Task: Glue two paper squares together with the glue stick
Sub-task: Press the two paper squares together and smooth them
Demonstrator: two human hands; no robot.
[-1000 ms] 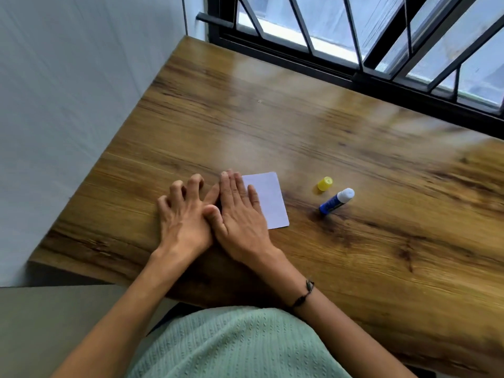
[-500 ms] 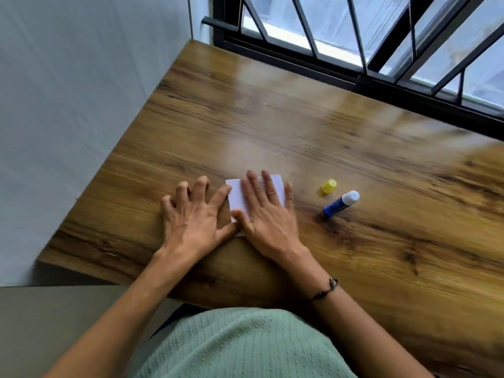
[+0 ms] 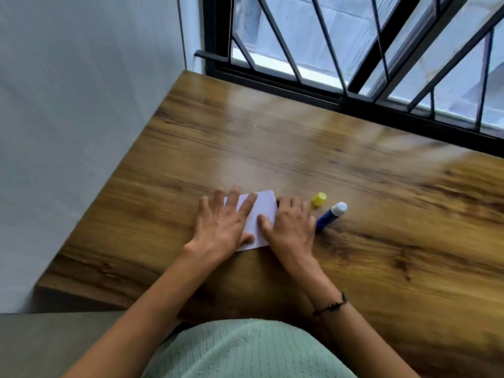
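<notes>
A white paper square [image 3: 263,211] lies flat on the wooden table [image 3: 300,148]; I cannot tell whether a second sheet is under it. My left hand [image 3: 222,227] rests flat on its left part, fingers spread. My right hand [image 3: 291,227] lies flat at its right edge, thumb on the paper. Just right of my right hand the blue glue stick [image 3: 331,215] lies on its side, uncapped, its white tip pointing away. Its yellow cap [image 3: 319,199] stands beside it.
A white wall [image 3: 81,105] runs along the table's left edge. A black barred window [image 3: 354,64] runs along the far edge. The near table edge is close to my body, in a green top [image 3: 245,350].
My left hand has slid right onto the paper. My right hand has moved right, from the paper's middle to its right edge, near the glue stick. The camera has tilted up.
</notes>
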